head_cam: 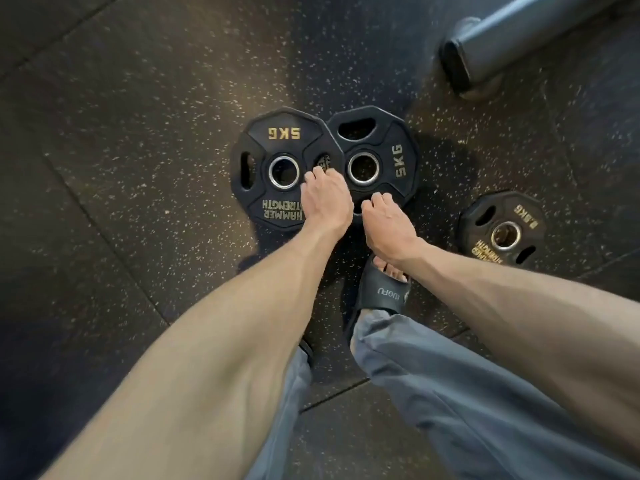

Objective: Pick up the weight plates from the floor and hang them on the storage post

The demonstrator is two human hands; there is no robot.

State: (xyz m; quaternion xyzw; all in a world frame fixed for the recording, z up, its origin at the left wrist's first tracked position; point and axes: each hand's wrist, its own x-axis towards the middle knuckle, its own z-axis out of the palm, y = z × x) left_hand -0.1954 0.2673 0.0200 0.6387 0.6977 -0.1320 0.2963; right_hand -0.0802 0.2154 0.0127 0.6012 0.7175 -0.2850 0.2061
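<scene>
Two black 5 kg weight plates lie flat on the rubber floor, side by side and slightly overlapping. My left hand (325, 199) rests on the left plate (273, 143), its fingers curled into the grip slot on that plate's right side. My right hand (388, 223) sits at the near edge of the right plate (388, 147), fingers curled down into its near grip slot. A smaller black 2.5 kg plate (502, 230) lies flat to the right, untouched. No storage post is clearly identifiable.
A grey metal frame foot (485, 53) of gym equipment rests on the floor at the upper right. My foot in a black slide sandal (381, 292) stands just behind the plates, with grey trousers below. Speckled dark rubber tiles (138, 133) cover the floor.
</scene>
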